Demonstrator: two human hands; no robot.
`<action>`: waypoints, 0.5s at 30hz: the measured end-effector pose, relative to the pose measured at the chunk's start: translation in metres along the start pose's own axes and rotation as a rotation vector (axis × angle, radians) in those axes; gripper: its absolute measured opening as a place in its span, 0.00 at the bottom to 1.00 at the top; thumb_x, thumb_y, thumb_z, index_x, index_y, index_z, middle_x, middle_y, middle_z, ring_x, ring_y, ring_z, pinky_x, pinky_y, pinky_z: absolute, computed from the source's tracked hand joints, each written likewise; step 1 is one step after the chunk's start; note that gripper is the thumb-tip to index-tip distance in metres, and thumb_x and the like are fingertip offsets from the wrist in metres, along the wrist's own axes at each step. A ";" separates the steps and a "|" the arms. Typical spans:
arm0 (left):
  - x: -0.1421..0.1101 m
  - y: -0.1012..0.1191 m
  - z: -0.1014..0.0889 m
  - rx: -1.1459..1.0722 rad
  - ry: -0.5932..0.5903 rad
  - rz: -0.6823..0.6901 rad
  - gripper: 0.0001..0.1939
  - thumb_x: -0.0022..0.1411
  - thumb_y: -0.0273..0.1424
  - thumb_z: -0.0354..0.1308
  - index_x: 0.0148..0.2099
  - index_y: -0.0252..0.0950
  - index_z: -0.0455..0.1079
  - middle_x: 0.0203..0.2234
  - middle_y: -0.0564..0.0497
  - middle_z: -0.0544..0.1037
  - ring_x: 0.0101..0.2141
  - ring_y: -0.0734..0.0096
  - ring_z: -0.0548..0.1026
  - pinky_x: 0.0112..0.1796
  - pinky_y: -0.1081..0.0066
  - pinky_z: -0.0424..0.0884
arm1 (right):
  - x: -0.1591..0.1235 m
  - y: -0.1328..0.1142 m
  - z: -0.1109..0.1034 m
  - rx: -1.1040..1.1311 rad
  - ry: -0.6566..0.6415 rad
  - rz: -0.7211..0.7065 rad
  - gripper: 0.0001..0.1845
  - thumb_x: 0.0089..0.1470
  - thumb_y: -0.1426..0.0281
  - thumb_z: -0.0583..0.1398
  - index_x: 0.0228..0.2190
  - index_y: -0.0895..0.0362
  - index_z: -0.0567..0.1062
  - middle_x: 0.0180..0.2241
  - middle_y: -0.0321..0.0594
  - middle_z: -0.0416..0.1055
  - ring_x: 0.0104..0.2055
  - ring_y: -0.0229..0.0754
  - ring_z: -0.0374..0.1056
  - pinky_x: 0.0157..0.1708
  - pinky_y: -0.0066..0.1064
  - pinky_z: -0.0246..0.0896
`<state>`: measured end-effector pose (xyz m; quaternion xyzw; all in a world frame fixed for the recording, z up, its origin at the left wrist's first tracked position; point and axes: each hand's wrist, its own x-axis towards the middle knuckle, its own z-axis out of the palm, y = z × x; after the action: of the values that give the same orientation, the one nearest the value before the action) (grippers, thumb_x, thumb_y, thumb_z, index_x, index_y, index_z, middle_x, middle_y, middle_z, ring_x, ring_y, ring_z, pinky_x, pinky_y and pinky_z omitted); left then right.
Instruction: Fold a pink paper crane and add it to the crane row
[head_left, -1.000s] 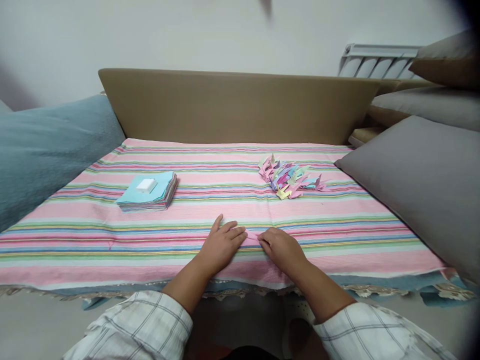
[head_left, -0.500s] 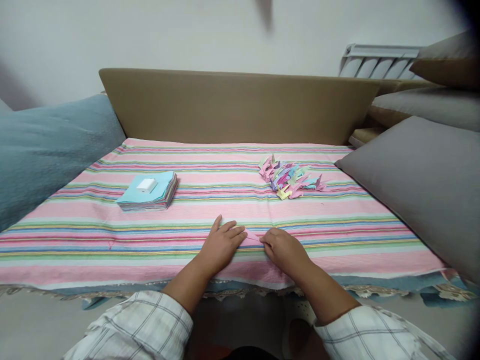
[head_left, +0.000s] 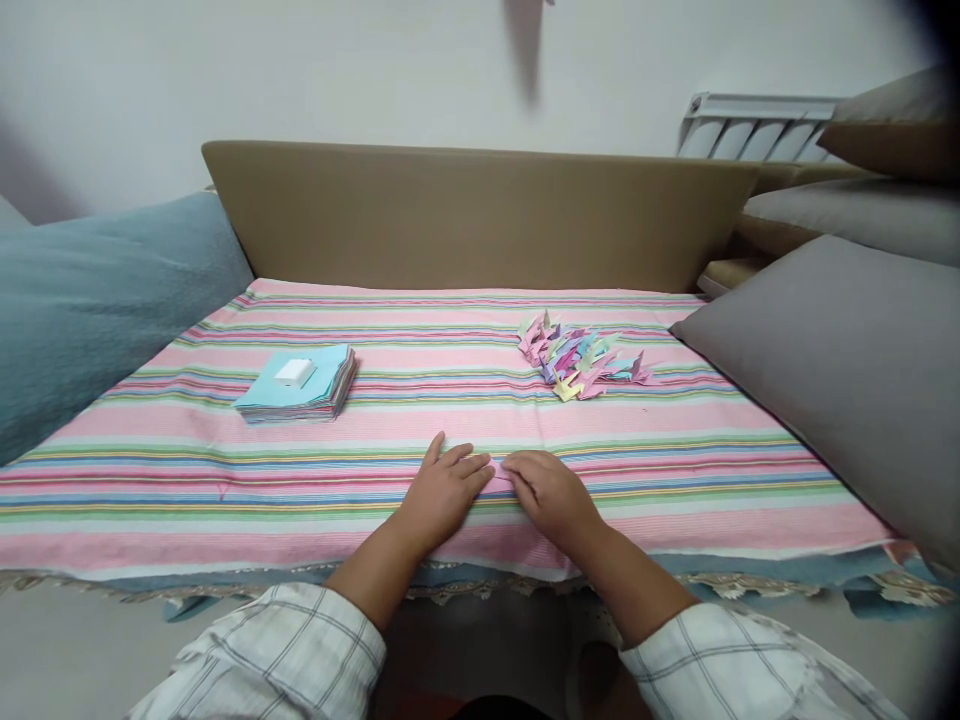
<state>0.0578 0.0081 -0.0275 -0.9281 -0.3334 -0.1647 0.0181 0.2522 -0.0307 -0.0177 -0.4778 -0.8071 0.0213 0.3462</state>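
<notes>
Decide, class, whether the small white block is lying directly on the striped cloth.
No, the white block sits on top of the stack of paper.

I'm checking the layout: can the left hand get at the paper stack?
Probably yes: only striped cloth separates the left hand, on pink paper, from the stack, though a white block sits on top.

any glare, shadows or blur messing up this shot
Head view: a soft dark streak, likely a shadow, runs down the pale wall at the top; a blurred black patch cuts off the upper right corner; light is even on the striped cloth, with no strong glare; the pink paper looks soft and blends into the stripes.
</notes>
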 end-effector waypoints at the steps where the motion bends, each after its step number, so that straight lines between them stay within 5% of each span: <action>1: 0.000 0.000 0.000 -0.018 0.002 -0.009 0.15 0.63 0.28 0.51 0.51 0.48 0.69 0.49 0.51 0.74 0.51 0.58 0.68 0.55 0.42 0.49 | 0.000 -0.001 0.005 0.019 -0.012 -0.007 0.12 0.57 0.75 0.51 0.38 0.57 0.73 0.37 0.42 0.74 0.42 0.41 0.67 0.44 0.34 0.62; 9: 0.003 -0.003 -0.006 -0.254 0.160 -0.263 0.17 0.56 0.27 0.55 0.49 0.38 0.68 0.43 0.47 0.75 0.45 0.63 0.70 0.48 0.60 0.64 | 0.003 0.002 0.019 0.008 -0.124 0.054 0.12 0.57 0.74 0.53 0.39 0.58 0.73 0.37 0.42 0.74 0.42 0.42 0.67 0.44 0.35 0.61; 15: 0.006 -0.004 -0.015 -0.298 0.140 -0.461 0.06 0.55 0.30 0.53 0.36 0.37 0.68 0.31 0.50 0.74 0.34 0.66 0.70 0.37 0.67 0.65 | 0.004 -0.003 0.019 -0.060 -0.172 0.062 0.15 0.57 0.76 0.52 0.44 0.58 0.72 0.39 0.44 0.71 0.42 0.42 0.64 0.44 0.34 0.60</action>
<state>0.0551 0.0126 -0.0114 -0.8066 -0.5056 -0.2753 -0.1337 0.2375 -0.0235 -0.0289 -0.5093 -0.8188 0.0485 0.2604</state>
